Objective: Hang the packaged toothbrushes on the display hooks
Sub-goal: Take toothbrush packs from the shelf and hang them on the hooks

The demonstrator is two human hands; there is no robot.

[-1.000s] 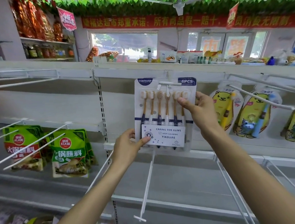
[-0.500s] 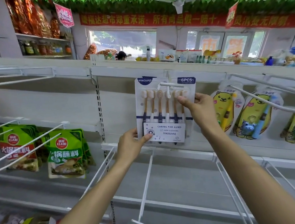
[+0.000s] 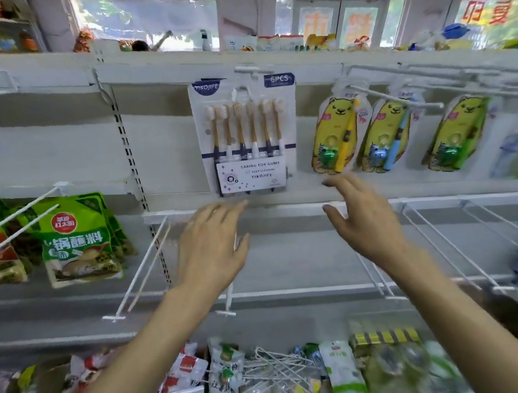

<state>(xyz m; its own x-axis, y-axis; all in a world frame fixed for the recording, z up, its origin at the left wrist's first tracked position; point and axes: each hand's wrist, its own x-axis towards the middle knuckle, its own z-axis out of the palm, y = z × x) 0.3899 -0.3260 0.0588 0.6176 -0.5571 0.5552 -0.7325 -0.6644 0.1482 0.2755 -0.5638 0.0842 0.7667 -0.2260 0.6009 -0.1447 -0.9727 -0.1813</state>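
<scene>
Six-pack hung, both hands free.
Head view: the pack (image 3: pixel 245 135) hangs upright on its hook (image 3: pixel 248 70), long axis vertical, just above and between the hands. Left hand (image 3: pixel 213 244) and right hand (image 3: pixel 367 218) are spread, holding nothing; the left lies nearer the pack's bottom edge.

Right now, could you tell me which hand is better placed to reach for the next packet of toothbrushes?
Hard to call. Both hands, left and right, hang open below the six-pack of toothbrushes on its hook; no unhung toothbrush packet is clearly visible. Probably whichever is nearer.
</scene>
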